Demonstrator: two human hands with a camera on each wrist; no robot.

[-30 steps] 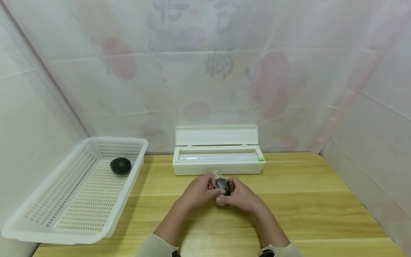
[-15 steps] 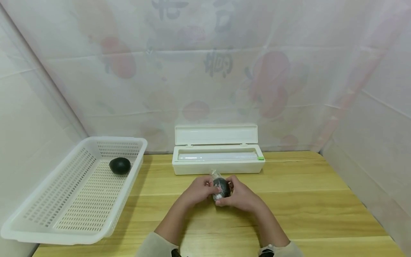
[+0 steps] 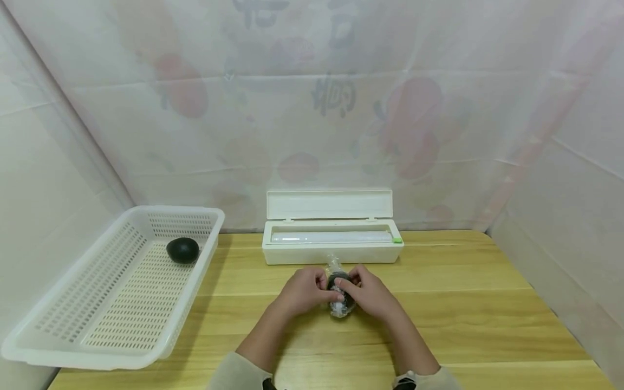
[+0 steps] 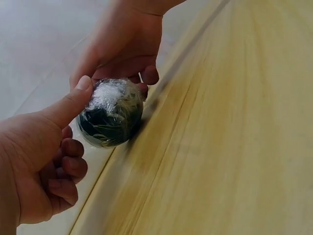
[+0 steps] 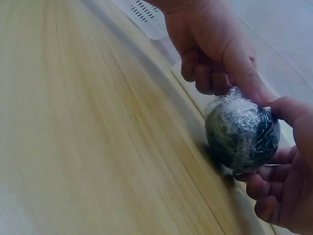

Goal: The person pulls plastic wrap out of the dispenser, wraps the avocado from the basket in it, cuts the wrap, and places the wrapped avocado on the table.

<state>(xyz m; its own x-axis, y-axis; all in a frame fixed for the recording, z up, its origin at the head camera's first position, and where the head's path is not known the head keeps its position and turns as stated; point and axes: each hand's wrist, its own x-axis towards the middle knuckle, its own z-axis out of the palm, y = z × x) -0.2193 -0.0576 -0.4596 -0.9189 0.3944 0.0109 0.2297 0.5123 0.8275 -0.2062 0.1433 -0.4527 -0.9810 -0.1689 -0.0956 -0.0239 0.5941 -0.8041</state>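
Film-wrapped avocado-like fruit is just in front of the cling-film box. Left hand holds it under the thumb, fingers curled; right hand pinches its side. Likely light, firm, slick: cup its sides, not the loose film end.

The right hand is shifting its grip: its thumb, a half second ago under the near side of the film-wrapped, avocado-like dark fruit, is now resting on top, toward the back edge of the table. The left hand is bringing its thumb lower, toward the near edge. Crumpled film is now showing at the fruit's near end, where that right thumb was lying.
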